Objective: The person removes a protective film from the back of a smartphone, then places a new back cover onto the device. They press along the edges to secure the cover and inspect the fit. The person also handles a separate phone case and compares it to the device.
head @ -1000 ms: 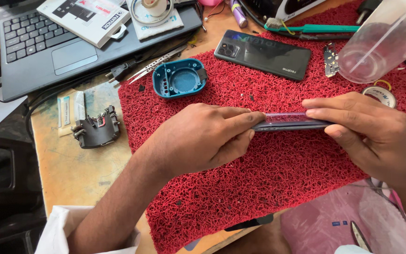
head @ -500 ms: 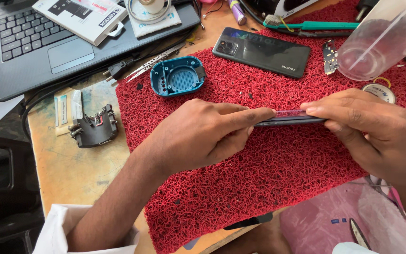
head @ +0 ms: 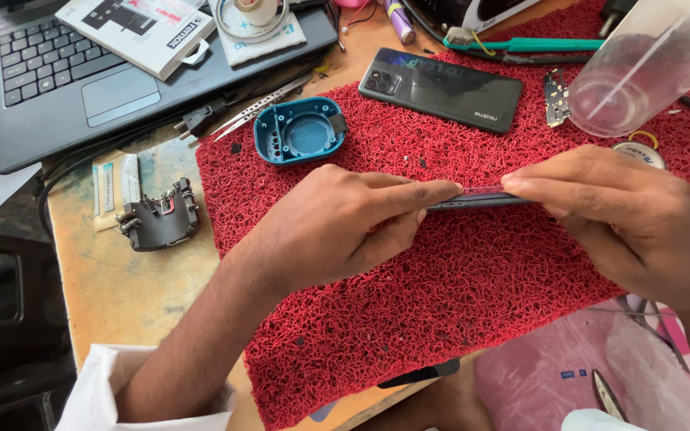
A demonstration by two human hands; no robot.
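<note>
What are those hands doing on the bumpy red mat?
A person's left hand and right hand pinch a thin dark phone-like slab edge-on between their fingertips, just above the red woven mat. A black smartphone lies face down behind it, beside a round teal plastic shell.

Mat (head: 473, 319): red, looped mesh texture. Phone (head: 441, 89): glossy black. Round shell (head: 299, 130): teal. Worktop (head: 133, 291): worn tan wood. Laptop (head: 113, 88): dark grey, black keys. Pliers (head: 533, 45): green handles. Sleeve (head: 105, 395): white. Bag (head: 553, 379): pink.
</note>
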